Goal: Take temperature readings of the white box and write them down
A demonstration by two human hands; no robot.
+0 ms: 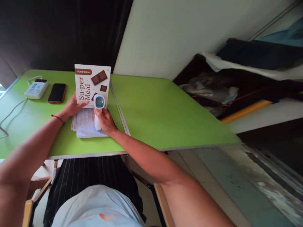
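Green tabletop [153, 110] ran under & either side of the box, pale trim on near edge; thin light seam strip [119, 107] just R of box. Pale wall [165, 41] rose behind & R of box; dark panel [61, 31] behind it & out L. Well R of box: heaped cloth-like stuff [258, 55], then orange-yellow bar [247, 112] below. Chair [163, 201], wooden arms, on wearer's side of box.

Box [92, 85] itself: white, "NutriMotion Su-per Meal", brown choc. pics, propped facing wearer above table. Printed papers [88, 131] just nearer wearer. R hand [106, 121] closed round handle of white gadget [99, 102], blue-rimmed screen at box's lower R corner. L hand [73, 105] gripped box by lower L edge, thumb across front. White unit [36, 90] w/ label well L of box; phone [57, 93] betw. unit & box, screen up. Thin cord [14, 112] farther L. Red wristband [57, 118] on L wrist.

Hard to see: L fingers partly behind box. Box base partly covered; couldn't tell if it met papers, nor if gadget touched box. Paper text too small, screen unreadable. Heap blurred. Cord & table's L side cut by frame; chair mostly hidden by wearer.
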